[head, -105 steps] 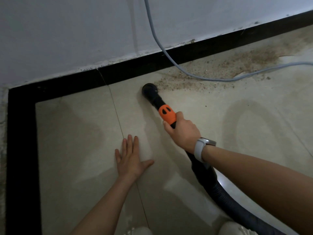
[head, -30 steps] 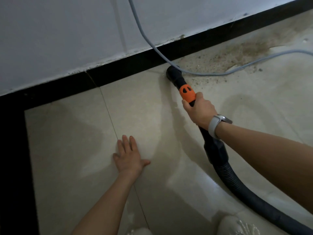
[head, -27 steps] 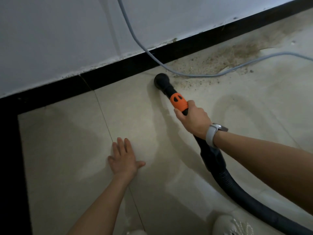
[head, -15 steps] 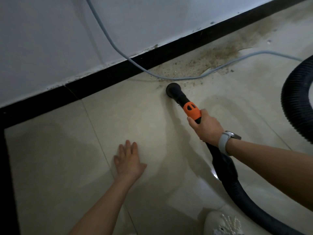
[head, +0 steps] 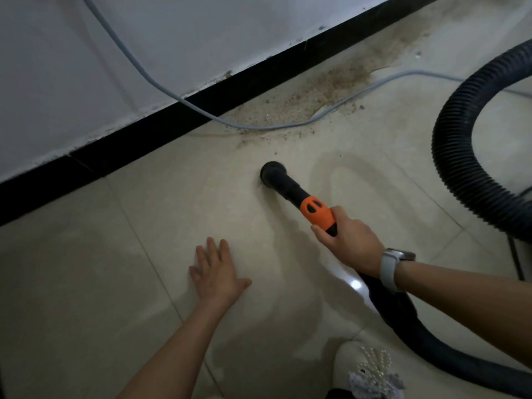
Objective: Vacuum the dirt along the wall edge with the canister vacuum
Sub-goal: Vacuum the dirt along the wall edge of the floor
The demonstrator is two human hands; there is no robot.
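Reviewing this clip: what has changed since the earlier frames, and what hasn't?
The vacuum nozzle has pulled back from the dirt at the baseboard onto clean tile. The right hand still grips the handle, the left hand stays flat on the floor, and the grey cable is unmoved.

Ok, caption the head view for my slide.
Right hand steers the nozzle toward dirt by the wall; left hand braces.

The vacuum nozzle (head: pixel 273 173) is a black round-ended tube with an orange grip section (head: pixel 316 213), angled down so its mouth sits on the beige tile, apart from the mess. Black ribbed hose (head: pixel 457 156) loops around on the right. The dirt (head: pixel 313 102) is a brownish gritty patch strung along the black baseboard, thickest toward the upper right.
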